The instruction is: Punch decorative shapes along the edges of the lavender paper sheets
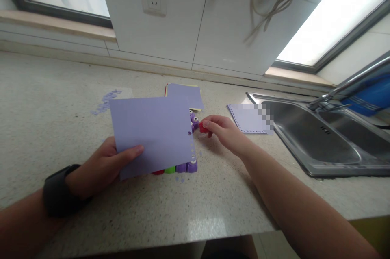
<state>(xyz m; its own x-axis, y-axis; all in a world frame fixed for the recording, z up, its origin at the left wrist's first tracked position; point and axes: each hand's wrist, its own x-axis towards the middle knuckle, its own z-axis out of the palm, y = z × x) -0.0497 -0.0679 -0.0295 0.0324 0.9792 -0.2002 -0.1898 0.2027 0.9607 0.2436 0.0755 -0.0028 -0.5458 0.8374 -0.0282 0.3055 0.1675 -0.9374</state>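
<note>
My left hand (pixel 103 165), with a black watch on its wrist, holds a lilac sheet of paper (pixel 152 135) by its lower left corner, thumb on top. The sheet's right edge has a row of small punched holes. My right hand (pixel 221 129) pinches a small red craft punch (pixel 202 127) just right of the sheet. Several more small punches lie under and beside the sheet: purple ones (pixel 194 121) near the red one, and a red, a green (pixel 170 169) and purple ones (pixel 189 166) along its lower edge.
A stack of coloured paper (pixel 185 94) lies behind the sheet. Lilac paper bits (pixel 106 100) are scattered at the left. Another punched lilac sheet (pixel 248 118) lies by the steel sink (pixel 319 137) with its tap. The worktop's front edge runs close to me.
</note>
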